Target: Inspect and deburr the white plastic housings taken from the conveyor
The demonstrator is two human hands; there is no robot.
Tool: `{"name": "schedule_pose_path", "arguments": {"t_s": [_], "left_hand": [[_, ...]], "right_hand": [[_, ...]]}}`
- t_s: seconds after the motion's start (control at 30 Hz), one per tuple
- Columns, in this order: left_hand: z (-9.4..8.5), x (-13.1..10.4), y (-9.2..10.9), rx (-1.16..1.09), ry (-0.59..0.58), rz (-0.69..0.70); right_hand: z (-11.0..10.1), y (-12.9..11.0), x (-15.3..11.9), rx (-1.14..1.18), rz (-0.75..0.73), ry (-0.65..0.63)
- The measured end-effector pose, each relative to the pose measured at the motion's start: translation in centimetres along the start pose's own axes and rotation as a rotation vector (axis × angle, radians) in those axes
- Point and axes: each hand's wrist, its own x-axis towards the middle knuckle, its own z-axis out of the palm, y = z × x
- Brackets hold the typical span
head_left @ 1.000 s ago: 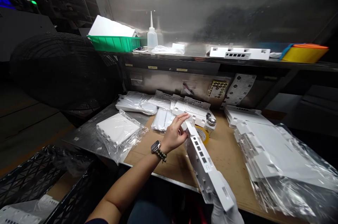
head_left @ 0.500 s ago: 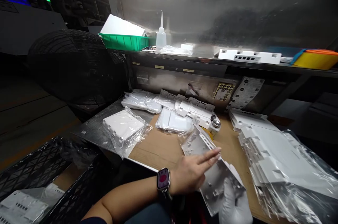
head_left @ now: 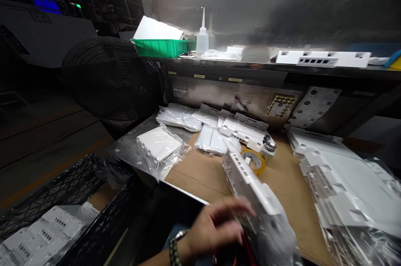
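Note:
A white plastic cover (head_left: 242,170) with a row of slots along its edge stands tilted over the cardboard. My right hand (head_left: 278,236), in a pale glove and blurred, grips its near end; the fingers are partly lost in the smear. Bare and wearing a wrist strap, my left hand (head_left: 213,228) is beside the cover's left face with fingers bent and apart. Nothing shows in it, and I cannot tell whether its fingertips touch the cover. Behind the cover lies a yellow tape roll (head_left: 258,165).
Stacked white covers (head_left: 344,182) in plastic film lie at right. A bagged cover (head_left: 159,143) sits at left, bagged parts (head_left: 178,116) behind it. A black crate (head_left: 115,199) with covers stands lower left. The shelf bears a green bin (head_left: 158,48) and a squeeze bottle (head_left: 202,41).
The cover has turned from lying fairly flat to standing on edge. My left hand has drawn back down and left from its inner face, fingers spreading. The view has swung left.

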Motion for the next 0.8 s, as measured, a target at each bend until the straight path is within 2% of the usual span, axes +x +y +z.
{"name": "schedule_pose_path", "arguments": {"t_s": [0.03,0.1,0.2,0.27,0.3,0.37,0.47,0.53,0.57,0.6,0.63,0.7,0.73,0.8], "left_hand": [[-1.0,-0.1,0.1,-0.092,0.114,-0.005],[-2.8,-0.4,0.1,-0.298,0.299,-0.039],[-4.5,-2.0,-0.4,-0.509,0.377,-0.133],[-5.0,-3.2,-0.4,-0.527,0.408,-0.106],[-5.2,-3.7,-0.2,-0.515,0.429,-0.062],[-5.5,-4.3,0.5,-0.439,0.510,0.076],[-6.2,-3.9,1.2,-0.179,0.806,0.284],[-6.2,-3.3,0.8,-0.159,0.950,0.243],[-6.0,-3.0,0.3,-0.229,0.945,0.171],[-5.7,-2.8,-0.2,-0.320,0.888,0.094],[-5.3,-2.6,-0.8,-0.392,0.805,0.031],[-4.9,-2.4,-1.4,-0.417,0.692,0.004],[-5.1,-2.3,-1.2,-0.390,0.683,0.024],[-6.5,-2.3,0.3,-0.319,0.780,0.080]], "right_hand": [[0.3,-0.7,0.1,0.044,-0.054,-0.048],[1.0,-2.3,0.4,0.202,-0.200,-0.241],[2.2,-4.5,1.0,0.397,-0.401,-0.618],[3.1,-5.6,0.9,0.537,-0.366,-0.767],[3.5,-6.0,0.8,0.628,-0.263,-0.753],[4.4,-6.5,0.5,0.829,0.010,-0.574],[5.5,-7.2,0.7,1.012,0.312,-0.230],[6.2,-7.9,1.5,1.072,0.458,-0.106],[6.5,-8.3,1.9,1.114,0.538,-0.057],[6.9,-8.7,2.3,1.162,0.613,-0.026],[7.2,-9.1,2.5,1.211,0.668,-0.029],[7.7,-9.1,2.6,1.309,0.698,-0.160],[7.7,-8.7,2.7,1.347,0.695,-0.244],[7.2,-7.1,3.0,1.379,0.688,-0.365]]}}
